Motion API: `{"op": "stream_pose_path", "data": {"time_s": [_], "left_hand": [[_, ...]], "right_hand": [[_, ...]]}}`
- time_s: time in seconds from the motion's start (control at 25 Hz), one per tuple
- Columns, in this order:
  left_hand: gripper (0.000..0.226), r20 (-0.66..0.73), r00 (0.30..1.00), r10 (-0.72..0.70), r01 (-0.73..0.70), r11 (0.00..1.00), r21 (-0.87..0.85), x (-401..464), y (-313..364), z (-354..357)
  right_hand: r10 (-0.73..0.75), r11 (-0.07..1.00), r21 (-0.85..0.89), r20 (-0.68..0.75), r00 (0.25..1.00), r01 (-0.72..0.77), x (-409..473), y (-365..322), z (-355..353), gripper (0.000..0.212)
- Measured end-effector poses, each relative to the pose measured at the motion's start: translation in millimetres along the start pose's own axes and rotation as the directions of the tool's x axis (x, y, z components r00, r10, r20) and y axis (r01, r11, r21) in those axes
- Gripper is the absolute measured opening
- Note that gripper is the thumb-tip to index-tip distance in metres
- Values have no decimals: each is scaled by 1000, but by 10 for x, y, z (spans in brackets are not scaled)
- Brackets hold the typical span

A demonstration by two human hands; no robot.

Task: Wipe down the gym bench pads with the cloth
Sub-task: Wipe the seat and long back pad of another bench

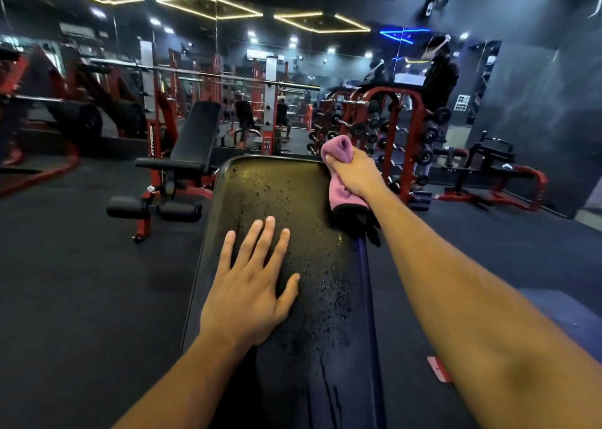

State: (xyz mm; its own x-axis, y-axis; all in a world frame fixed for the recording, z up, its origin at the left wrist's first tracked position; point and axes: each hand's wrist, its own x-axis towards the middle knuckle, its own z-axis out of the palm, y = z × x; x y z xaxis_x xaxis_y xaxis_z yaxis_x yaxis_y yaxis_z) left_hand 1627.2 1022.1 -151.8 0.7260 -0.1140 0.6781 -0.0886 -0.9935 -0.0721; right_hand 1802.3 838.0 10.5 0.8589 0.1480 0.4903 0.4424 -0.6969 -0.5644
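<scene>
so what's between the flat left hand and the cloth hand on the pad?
Head view: between the left hand and the right hand gripping the pink cloth lies only bench pad, beaded with droplets.

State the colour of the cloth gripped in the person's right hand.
Pink cloth, with a dark edge; the head view shows it.

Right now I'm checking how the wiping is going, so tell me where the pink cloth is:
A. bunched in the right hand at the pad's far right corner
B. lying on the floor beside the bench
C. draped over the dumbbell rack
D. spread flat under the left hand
A: the right hand grips the bunched pink cloth at the far right corner of the bench pad, while the left hand lies flat on the wet pad.
</scene>
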Motion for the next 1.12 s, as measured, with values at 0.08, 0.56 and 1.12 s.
{"op": "stream_pose_path", "data": {"time_s": [0.08, 0.56, 1.12], "left_hand": [[72, -4, 1000, 5, -5, 1000, 0, 3, 8, -2], [72, -83, 997, 2, -3, 1000, -10, -9, 21, -11], [72, -86, 996, 6, -7, 1000, -17, 5, 4, -6]], "right_hand": [[38, 994, 107, -41, 998, -34, -174, 110, -10, 12], [-51, 997, 46, -117, 992, 56, -1182, 420, 185, 20], [-79, 994, 58, -178, 981, 91, -1440, 538, 277, 47]]}}
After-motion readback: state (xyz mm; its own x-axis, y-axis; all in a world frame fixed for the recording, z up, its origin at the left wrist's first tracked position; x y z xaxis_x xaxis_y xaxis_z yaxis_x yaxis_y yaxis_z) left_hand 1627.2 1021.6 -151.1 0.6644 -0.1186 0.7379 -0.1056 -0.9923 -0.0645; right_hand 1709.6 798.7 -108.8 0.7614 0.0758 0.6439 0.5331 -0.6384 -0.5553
